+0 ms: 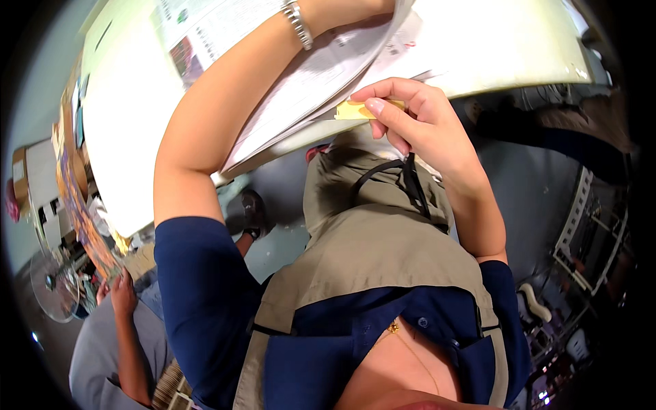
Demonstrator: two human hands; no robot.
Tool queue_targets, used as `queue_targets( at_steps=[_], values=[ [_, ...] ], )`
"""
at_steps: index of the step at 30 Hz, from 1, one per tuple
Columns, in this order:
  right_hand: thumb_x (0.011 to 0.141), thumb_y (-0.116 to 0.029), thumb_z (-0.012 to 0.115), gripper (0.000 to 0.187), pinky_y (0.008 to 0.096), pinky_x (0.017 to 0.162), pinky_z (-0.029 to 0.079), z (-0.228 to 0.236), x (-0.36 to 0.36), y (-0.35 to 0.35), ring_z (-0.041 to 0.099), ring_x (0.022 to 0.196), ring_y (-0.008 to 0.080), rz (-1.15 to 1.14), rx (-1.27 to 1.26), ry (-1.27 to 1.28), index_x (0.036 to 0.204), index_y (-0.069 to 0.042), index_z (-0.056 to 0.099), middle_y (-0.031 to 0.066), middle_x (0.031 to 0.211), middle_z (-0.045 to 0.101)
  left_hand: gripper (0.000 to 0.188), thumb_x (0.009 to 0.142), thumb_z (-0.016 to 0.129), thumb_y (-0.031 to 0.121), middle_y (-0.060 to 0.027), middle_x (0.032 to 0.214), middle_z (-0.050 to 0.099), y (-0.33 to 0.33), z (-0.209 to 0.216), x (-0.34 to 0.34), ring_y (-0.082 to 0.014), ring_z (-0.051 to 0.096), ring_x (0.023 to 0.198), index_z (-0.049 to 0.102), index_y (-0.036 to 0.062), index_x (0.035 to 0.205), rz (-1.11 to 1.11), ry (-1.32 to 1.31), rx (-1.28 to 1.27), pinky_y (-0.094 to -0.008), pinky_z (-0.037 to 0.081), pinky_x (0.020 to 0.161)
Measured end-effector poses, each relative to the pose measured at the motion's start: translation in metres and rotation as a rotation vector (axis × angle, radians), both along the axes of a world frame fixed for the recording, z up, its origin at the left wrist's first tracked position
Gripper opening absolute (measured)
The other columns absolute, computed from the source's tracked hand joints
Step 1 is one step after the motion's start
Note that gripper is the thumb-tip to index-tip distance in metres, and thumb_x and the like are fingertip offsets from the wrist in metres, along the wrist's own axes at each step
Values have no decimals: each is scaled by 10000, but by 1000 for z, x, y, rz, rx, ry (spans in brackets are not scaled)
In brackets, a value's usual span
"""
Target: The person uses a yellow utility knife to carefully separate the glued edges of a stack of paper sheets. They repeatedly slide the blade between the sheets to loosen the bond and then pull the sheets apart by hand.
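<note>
My right hand (432,128) is closed, with a small yellow paper slip (350,111) pinched between thumb and fingers. It is just off the near edge of a stack of printed sheets (290,106) on the table. My left forearm reaches across that stack, a metal watchband on the wrist. At the top edge of the picture my left hand (352,9) lies by the curled, raised edge of a sheet (391,33). Its fingers are cut off or hidden, so their grip does not show. Under the left arm is a page with print and pictures (212,31).
The white tabletop (126,143) runs along in front of me, its edge close to my apron (383,253). At the lower left sits another person (116,348), hands near a patterned strip (85,212). A fan (55,287) stands there. At right is a metal rack (581,253).
</note>
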State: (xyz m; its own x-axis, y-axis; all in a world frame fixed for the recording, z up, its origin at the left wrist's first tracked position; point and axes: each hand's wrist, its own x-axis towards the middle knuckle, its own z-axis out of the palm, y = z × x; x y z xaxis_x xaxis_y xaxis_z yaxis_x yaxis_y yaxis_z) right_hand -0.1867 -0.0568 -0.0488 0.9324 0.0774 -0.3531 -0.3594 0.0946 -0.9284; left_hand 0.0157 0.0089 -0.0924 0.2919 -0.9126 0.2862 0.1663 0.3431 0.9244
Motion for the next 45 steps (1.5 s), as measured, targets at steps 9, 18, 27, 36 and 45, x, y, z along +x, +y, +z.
queue_targets(
  at_steps=[9,18,27,36,45],
  values=[
    [945,-176,592,225,192,469,379,-12,11,55,454,500,35,127,134,22,1076,1,637,14,705,613,154,750,604,-100,6,693,579,-14,-16,16,-71,518,561,620,39,814,18,269,-123,-212,407,502],
    [942,-161,584,239,214,487,422,-13,12,98,515,515,57,216,172,20,1094,14,639,31,702,627,227,701,543,-134,-16,673,591,-11,-7,14,-89,510,505,627,45,813,52,294,-10,-211,368,443],
    [949,-115,556,194,187,468,394,1,-24,36,516,516,41,98,137,-21,1071,2,651,34,716,630,135,795,680,-5,-39,788,588,-2,-16,21,-125,558,772,571,62,838,94,107,-232,-261,476,714],
    [959,-83,557,178,163,457,320,-13,-63,-50,430,494,15,-839,-224,-373,1062,26,652,35,681,602,307,831,644,322,-19,832,545,11,12,10,-119,493,717,684,33,926,17,-694,-28,-252,390,638],
    [953,-95,580,170,163,483,363,-13,-57,-53,498,571,26,-800,-280,-327,1049,17,666,28,757,614,195,610,518,4,-40,822,540,12,20,-6,-138,520,724,663,40,736,89,-736,-35,-255,439,637]
  ],
)
